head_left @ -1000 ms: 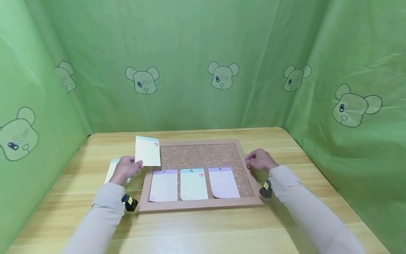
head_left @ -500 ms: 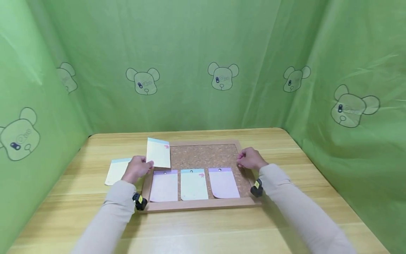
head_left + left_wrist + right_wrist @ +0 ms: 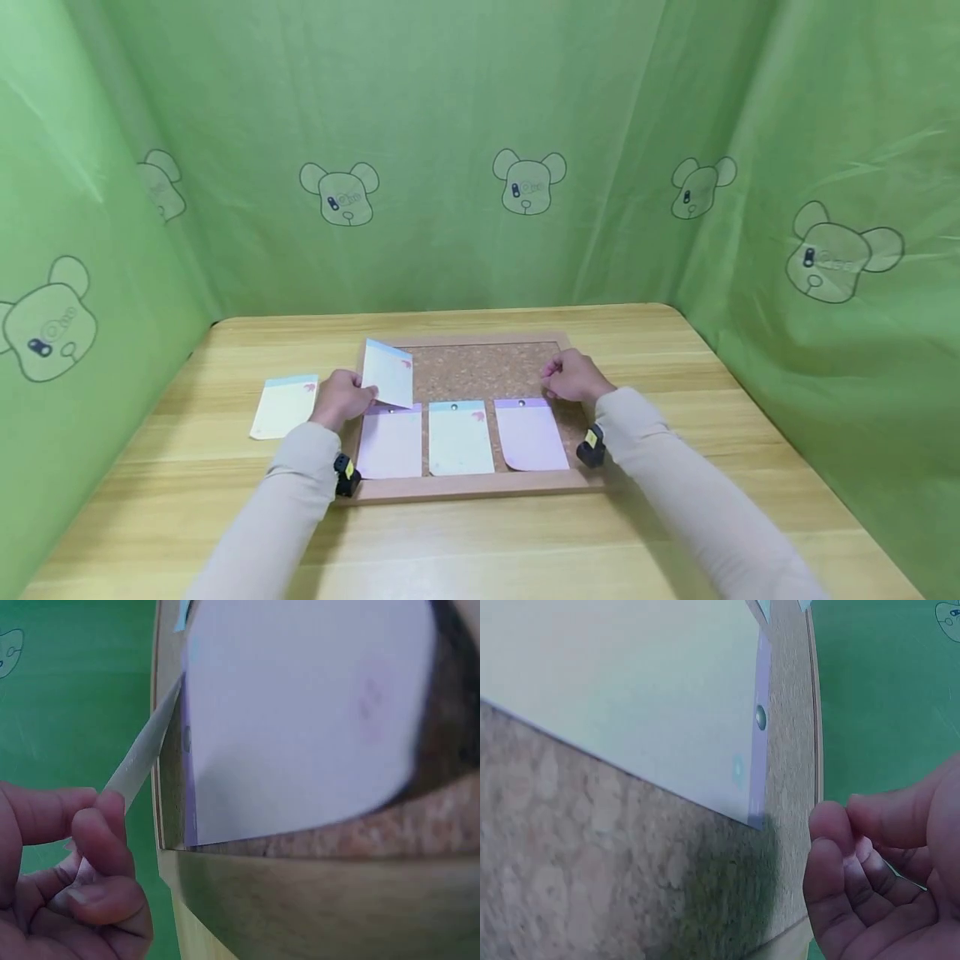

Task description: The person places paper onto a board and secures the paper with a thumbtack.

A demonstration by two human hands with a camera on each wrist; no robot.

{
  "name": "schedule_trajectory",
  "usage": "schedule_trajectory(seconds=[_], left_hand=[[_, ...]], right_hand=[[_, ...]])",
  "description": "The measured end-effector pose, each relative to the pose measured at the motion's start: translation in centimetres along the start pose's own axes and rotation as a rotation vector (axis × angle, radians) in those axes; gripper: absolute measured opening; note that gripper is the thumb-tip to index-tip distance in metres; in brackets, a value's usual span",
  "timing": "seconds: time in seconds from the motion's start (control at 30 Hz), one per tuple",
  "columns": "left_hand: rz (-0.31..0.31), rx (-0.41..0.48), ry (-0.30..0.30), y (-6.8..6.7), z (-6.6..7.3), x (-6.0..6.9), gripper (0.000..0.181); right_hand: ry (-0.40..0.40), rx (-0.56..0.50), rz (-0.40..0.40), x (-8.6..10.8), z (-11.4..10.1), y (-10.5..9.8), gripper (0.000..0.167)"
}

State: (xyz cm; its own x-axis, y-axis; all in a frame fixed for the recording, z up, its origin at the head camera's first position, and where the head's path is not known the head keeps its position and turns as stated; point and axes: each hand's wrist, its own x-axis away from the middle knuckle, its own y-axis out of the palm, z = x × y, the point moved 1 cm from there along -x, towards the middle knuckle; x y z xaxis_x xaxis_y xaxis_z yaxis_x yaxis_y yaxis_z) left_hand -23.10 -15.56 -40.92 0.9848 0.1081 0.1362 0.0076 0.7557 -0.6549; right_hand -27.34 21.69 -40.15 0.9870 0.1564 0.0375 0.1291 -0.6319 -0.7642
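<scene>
three pinned sheets (image 3: 461, 440) line the lower half of the corkboard (image 3: 472, 371), around the centre of the head view. just above the leftmost sheet (image 3: 390, 443), the left hand (image 3: 348, 396) pinches a tilted fourth sheet (image 3: 388, 375) near its lower left corner, thumb and fingers closed on it. the right hand (image 3: 573, 377), right of centre, has thumb and fingertip pressed together; i cannot tell whether anything sits between them. held by one side only, the fourth sheet could droop or crease, and its bottom edge could catch on the paper beneath. the left wrist view shows it almost edge-on; the right wrist view gives a round pin (image 3: 761, 718) up close, a mere dot from the head.
</scene>
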Motion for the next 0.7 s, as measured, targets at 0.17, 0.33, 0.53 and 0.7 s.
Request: schedule_trajectory(seconds=[0.17, 0.33, 0.53, 0.7], left_hand=[[0.034, -0.109, -0.007, 0.2, 0.2, -0.2, 0.041], [0.019, -0.182, -0.053, 0.4, 0.2, -0.4, 0.041], [0.013, -0.237, -0.056, 0.2, 0.2, -0.7, 0.041], [-0.030, -0.303, -0.053, 0.1, 0.2, -0.6, 0.040]], right_hand=[[0.011, -0.021, 0.001, 0.1, 0.1, 0.3, 0.005], [0.007, -0.007, 0.001, -0.1, 0.2, 0.7, 0.006], [0.009, -0.039, -0.001, -0.5, -0.9, 1.5, 0.004], [-0.002, -0.080, -0.017, -1.1, -2.1, 2.6, 0.004]])
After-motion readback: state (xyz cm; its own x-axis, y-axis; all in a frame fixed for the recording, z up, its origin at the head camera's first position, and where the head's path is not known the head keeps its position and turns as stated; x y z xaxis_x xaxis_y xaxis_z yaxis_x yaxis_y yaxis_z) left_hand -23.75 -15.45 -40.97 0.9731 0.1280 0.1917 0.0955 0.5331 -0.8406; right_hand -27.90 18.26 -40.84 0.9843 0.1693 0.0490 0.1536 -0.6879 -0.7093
